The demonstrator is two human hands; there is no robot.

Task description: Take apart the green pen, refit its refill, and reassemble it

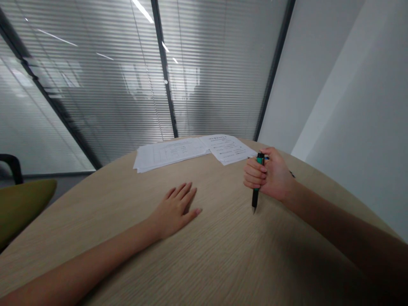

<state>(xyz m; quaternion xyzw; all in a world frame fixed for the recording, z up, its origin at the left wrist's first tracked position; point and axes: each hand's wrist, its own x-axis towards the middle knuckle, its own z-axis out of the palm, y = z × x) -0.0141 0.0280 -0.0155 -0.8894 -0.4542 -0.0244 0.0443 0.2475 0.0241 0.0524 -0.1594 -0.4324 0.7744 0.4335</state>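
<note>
My right hand [269, 175] is closed in a fist round a black and green pen [256, 187], held upright with its tip pointing down just above the round wooden table [204, 250]. My left hand [177, 207] lies flat on the table top with its fingers stretched out, holding nothing. Two stacks of printed paper sheets [172, 153] lie at the far side of the table, beyond both hands. The nearer sheet [230, 148] is a little way in front of the pen.
A glass partition with shut blinds [127, 85] stands behind the table, and a white wall [350, 85] closes the right side. An olive chair seat [22, 204] with a black armrest [11, 163] is at the left edge.
</note>
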